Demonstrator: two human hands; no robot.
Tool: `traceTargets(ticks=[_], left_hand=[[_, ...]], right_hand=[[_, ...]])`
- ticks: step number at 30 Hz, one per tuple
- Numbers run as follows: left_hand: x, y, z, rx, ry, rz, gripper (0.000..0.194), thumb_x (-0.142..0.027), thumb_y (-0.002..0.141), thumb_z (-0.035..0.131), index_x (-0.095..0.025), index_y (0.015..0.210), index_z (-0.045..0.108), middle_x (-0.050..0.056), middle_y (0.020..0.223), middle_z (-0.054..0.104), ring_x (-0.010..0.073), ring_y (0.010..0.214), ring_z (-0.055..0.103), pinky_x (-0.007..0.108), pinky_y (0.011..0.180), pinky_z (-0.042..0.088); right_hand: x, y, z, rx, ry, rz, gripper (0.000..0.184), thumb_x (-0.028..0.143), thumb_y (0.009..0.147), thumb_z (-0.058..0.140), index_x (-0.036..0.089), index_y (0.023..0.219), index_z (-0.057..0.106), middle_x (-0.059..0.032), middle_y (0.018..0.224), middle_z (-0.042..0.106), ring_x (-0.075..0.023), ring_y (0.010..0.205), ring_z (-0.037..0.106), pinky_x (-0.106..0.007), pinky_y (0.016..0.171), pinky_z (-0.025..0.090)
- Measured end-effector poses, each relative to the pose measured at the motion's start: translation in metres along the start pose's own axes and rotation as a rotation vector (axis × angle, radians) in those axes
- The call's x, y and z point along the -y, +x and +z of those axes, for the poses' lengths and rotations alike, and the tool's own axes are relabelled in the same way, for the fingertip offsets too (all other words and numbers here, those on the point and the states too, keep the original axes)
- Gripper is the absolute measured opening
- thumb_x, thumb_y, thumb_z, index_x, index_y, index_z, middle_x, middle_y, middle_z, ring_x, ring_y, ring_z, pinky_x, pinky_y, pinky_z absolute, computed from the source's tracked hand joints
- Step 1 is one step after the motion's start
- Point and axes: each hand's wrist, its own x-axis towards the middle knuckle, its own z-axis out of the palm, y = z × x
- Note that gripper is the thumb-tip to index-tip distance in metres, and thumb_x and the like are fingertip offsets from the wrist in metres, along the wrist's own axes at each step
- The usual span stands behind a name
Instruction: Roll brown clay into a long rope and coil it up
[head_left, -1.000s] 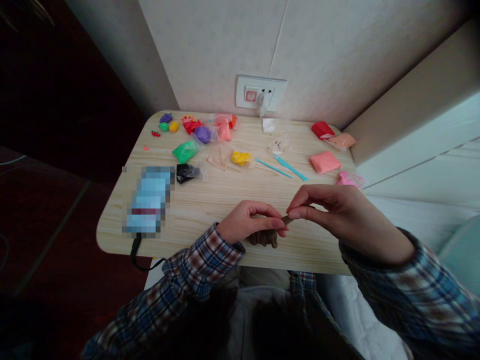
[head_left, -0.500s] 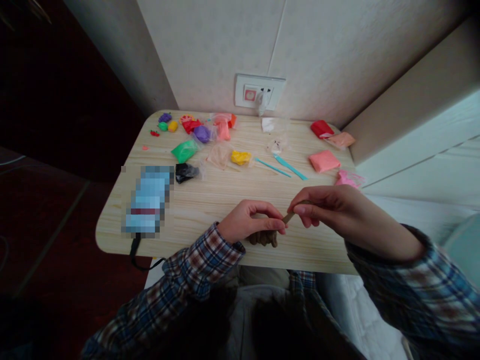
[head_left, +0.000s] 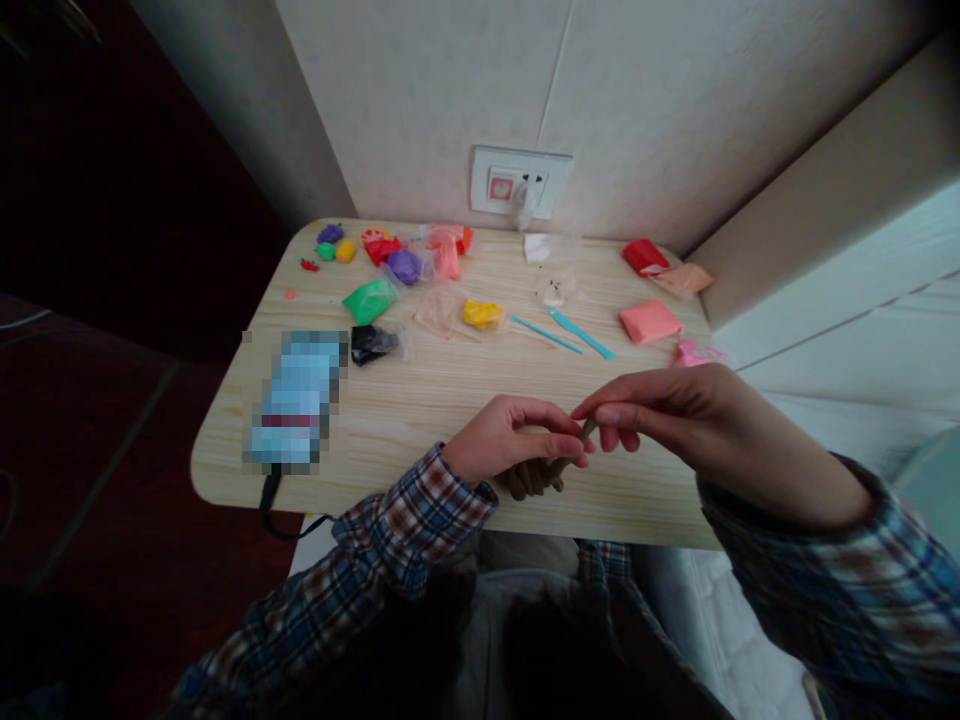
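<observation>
Brown modelling clay (head_left: 531,478) hangs in lumpy folds below my left hand (head_left: 514,437), close to the table's front edge. My left thumb and fingers are closed on this clay, and the palm hides part of it. A thin strip of the clay (head_left: 589,428) runs up from there to my right hand (head_left: 660,412), whose thumb and forefinger pinch its upper end. The two hands' fingertips are almost touching.
On the wooden table (head_left: 420,455) lie a phone (head_left: 300,400) with a cable, blue modelling tools (head_left: 581,335), a black clay bag (head_left: 373,344), a green clay bag (head_left: 369,300), a yellow clay piece (head_left: 482,314), a pink clay pack (head_left: 650,321) and small fruit shapes (head_left: 330,248).
My left hand has shifted slightly right. My right hand first drew back a little along the strip, then came in close to the left fingertips; the strip now bends more steeply upward.
</observation>
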Motion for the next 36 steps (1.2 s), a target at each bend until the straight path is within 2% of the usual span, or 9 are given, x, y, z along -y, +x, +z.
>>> traceTargets(ticks=[4, 7, 11, 13, 17, 22, 27, 32, 36], left_hand=[[0.001, 0.0, -0.001, 0.011, -0.027, -0.003, 0.033, -0.037, 0.058, 0.078, -0.01, 0.071, 0.065, 0.0, 0.065, 0.065, 0.0097, 0.059, 0.061, 0.027, 0.068, 0.049], [0.002, -0.001, -0.005, 0.028, 0.005, 0.014, 0.036, -0.042, 0.059, 0.076, -0.011, 0.076, 0.065, 0.002, 0.067, 0.066, 0.0125, 0.066, 0.063, 0.03, 0.074, 0.049], [0.003, -0.009, -0.01, 0.069, 0.232, 0.084, 0.055, -0.038, 0.056, 0.079, -0.016, 0.104, 0.061, 0.009, 0.098, 0.067, 0.0209, 0.098, 0.061, 0.036, 0.089, 0.044], [0.005, -0.014, -0.01, 0.04, 0.402, 0.103, 0.066, -0.03, 0.052, 0.083, -0.016, 0.111, 0.057, 0.012, 0.109, 0.063, 0.023, 0.104, 0.058, 0.037, 0.092, 0.042], [0.007, -0.019, -0.005, -0.046, 0.611, 0.132, 0.052, -0.022, 0.061, 0.077, -0.013, 0.108, 0.055, 0.012, 0.103, 0.064, 0.021, 0.096, 0.059, 0.037, 0.09, 0.043], [0.002, -0.022, 0.005, -0.04, 0.492, 0.215, 0.037, -0.016, 0.072, 0.066, -0.015, 0.106, 0.052, 0.009, 0.1, 0.064, 0.0169, 0.09, 0.061, 0.033, 0.084, 0.046], [-0.009, -0.029, 0.016, 0.023, 0.331, 0.216, 0.047, -0.014, 0.069, 0.069, -0.017, 0.109, 0.046, 0.01, 0.106, 0.061, 0.0168, 0.09, 0.061, 0.033, 0.082, 0.047], [-0.016, -0.033, 0.025, 0.008, 0.269, 0.235, 0.058, -0.012, 0.062, 0.074, -0.021, 0.109, 0.04, 0.008, 0.111, 0.056, 0.0181, 0.095, 0.06, 0.033, 0.082, 0.046], [-0.02, -0.036, 0.026, -0.02, 0.269, 0.213, 0.067, -0.011, 0.059, 0.076, -0.023, 0.112, 0.038, 0.005, 0.101, 0.059, 0.0178, 0.095, 0.059, 0.031, 0.082, 0.045]], right_hand=[[0.003, 0.0, 0.0, 0.063, 0.047, 0.019, 0.029, 0.039, 0.08, 0.061, 0.017, 0.096, 0.068, -0.0049, 0.078, 0.07, -0.0144, 0.068, 0.061, -0.025, 0.059, 0.048], [0.003, 0.001, 0.0, 0.094, 0.13, 0.027, 0.024, 0.037, 0.08, 0.059, 0.016, 0.088, 0.067, -0.0049, 0.076, 0.069, -0.0133, 0.065, 0.06, -0.025, 0.058, 0.048], [0.003, 0.002, 0.001, 0.007, 0.22, 0.035, 0.023, 0.038, 0.08, 0.06, 0.016, 0.082, 0.065, -0.0022, 0.065, 0.064, -0.0103, 0.056, 0.055, -0.023, 0.05, 0.046], [0.003, 0.002, 0.002, -0.051, 0.241, 0.033, 0.025, 0.04, 0.079, 0.06, 0.016, 0.08, 0.063, -0.0008, 0.06, 0.061, -0.0097, 0.053, 0.053, -0.022, 0.049, 0.045], [0.004, 0.0, 0.004, -0.157, 0.275, 0.038, 0.024, 0.042, 0.077, 0.063, 0.018, 0.078, 0.06, 0.0006, 0.058, 0.057, -0.01, 0.053, 0.052, -0.022, 0.048, 0.045], [0.003, -0.008, 0.002, -0.193, 0.325, 0.045, 0.025, 0.04, 0.07, 0.071, 0.022, 0.082, 0.058, 0.0018, 0.062, 0.054, -0.0108, 0.054, 0.051, -0.024, 0.047, 0.042], [-0.001, -0.014, 0.002, -0.034, 0.305, 0.038, 0.041, 0.039, 0.071, 0.07, 0.021, 0.106, 0.058, 0.0056, 0.058, 0.043, -0.0099, 0.053, 0.046, -0.023, 0.05, 0.04], [0.001, -0.013, 0.006, 0.098, 0.162, -0.096, 0.021, 0.036, 0.073, 0.068, 0.02, 0.084, 0.063, -0.0001, 0.075, 0.053, -0.0148, 0.075, 0.053, -0.028, 0.068, 0.044], [0.009, -0.011, 0.009, 0.063, 0.198, -0.192, 0.015, 0.033, 0.076, 0.066, 0.021, 0.082, 0.061, -0.0014, 0.083, 0.057, -0.0158, 0.081, 0.055, -0.03, 0.075, 0.045]])
